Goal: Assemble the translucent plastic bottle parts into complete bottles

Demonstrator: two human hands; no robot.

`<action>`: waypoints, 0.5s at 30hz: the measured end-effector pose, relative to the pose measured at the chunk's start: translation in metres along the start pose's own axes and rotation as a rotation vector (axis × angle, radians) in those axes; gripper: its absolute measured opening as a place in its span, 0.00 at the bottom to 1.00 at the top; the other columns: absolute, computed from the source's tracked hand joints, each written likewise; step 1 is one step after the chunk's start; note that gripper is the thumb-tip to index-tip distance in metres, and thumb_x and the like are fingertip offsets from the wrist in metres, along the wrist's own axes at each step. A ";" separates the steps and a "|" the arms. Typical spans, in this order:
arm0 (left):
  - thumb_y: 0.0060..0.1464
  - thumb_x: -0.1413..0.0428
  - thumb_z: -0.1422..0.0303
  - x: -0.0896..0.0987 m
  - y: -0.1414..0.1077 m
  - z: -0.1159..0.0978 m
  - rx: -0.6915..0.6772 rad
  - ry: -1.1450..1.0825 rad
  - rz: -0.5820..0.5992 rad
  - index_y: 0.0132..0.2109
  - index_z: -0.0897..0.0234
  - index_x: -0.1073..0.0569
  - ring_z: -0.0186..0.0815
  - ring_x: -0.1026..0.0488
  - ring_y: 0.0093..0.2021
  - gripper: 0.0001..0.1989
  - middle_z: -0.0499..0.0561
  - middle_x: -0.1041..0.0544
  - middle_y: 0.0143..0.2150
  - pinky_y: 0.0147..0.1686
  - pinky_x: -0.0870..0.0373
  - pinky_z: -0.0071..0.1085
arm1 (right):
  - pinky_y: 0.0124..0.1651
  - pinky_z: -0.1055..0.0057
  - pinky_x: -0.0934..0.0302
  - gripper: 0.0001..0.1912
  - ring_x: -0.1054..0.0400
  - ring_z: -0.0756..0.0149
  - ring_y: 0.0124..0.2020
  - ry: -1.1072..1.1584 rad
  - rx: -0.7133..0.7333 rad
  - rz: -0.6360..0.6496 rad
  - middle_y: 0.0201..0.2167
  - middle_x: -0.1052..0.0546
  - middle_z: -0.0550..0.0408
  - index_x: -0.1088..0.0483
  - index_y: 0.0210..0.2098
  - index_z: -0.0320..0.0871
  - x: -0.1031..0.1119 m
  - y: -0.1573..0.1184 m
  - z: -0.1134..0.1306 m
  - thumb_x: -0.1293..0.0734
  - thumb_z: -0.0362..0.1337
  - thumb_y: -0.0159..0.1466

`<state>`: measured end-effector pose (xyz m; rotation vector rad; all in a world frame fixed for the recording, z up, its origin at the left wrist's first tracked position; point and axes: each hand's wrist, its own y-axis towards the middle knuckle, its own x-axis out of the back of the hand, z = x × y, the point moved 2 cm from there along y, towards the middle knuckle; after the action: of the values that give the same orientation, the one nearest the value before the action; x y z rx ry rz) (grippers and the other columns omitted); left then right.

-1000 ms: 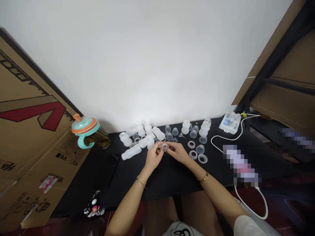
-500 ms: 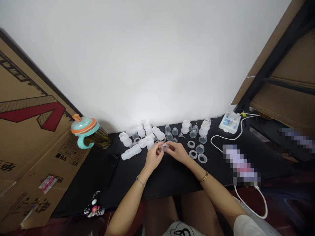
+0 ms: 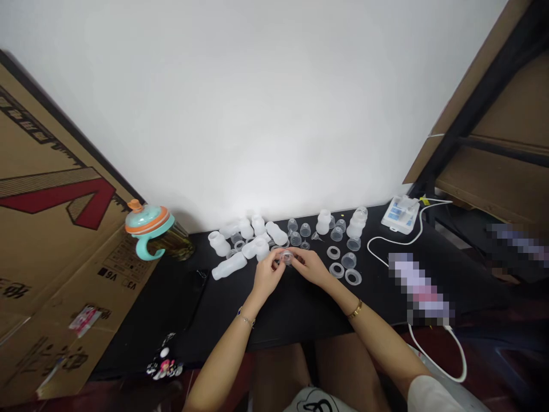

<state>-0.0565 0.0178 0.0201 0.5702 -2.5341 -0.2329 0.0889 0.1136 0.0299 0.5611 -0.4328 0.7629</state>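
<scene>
Between my fingertips is a small translucent bottle ring (image 3: pixel 287 257), with what looks like a clear nipple in its middle. My left hand (image 3: pixel 269 270) pinches its left side; my right hand (image 3: pixel 309 266) grips the right side. Several white baby bottles (image 3: pixel 230 266) lie or stand to the left of my hands. Clear dome caps (image 3: pixel 305 229) and small nipples (image 3: pixel 316 236) sit just beyond my fingers. Right of my right hand are loose collar rings (image 3: pixel 353 277) and another dome cap (image 3: pixel 349 260). My fingers hide part of the ring.
A mug with a turquoise handle (image 3: pixel 150 229) stands at the left by a cardboard box (image 3: pixel 55 240). A black phone-like slab (image 3: pixel 189 303) with a charm (image 3: pixel 164 365) lies in front. At right are a white plastic case (image 3: pixel 400 214) and a white cable (image 3: pixel 377 238).
Both hands stay in nearly the same place, still pinching the ring, which seems tilted slightly differently. The camera view has shifted very slightly.
</scene>
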 end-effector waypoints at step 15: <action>0.61 0.46 0.64 0.000 0.000 0.001 -0.002 0.035 -0.003 0.52 0.61 0.24 0.29 0.30 0.23 0.14 0.48 0.21 0.32 0.27 0.32 0.25 | 0.32 0.75 0.42 0.16 0.34 0.69 0.24 -0.051 -0.015 -0.001 0.26 0.23 0.58 0.24 0.53 0.46 -0.001 -0.001 0.001 0.37 0.39 0.69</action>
<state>-0.0569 0.0181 0.0195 0.5729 -2.4992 -0.2251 0.0888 0.1120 0.0294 0.5676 -0.4848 0.7452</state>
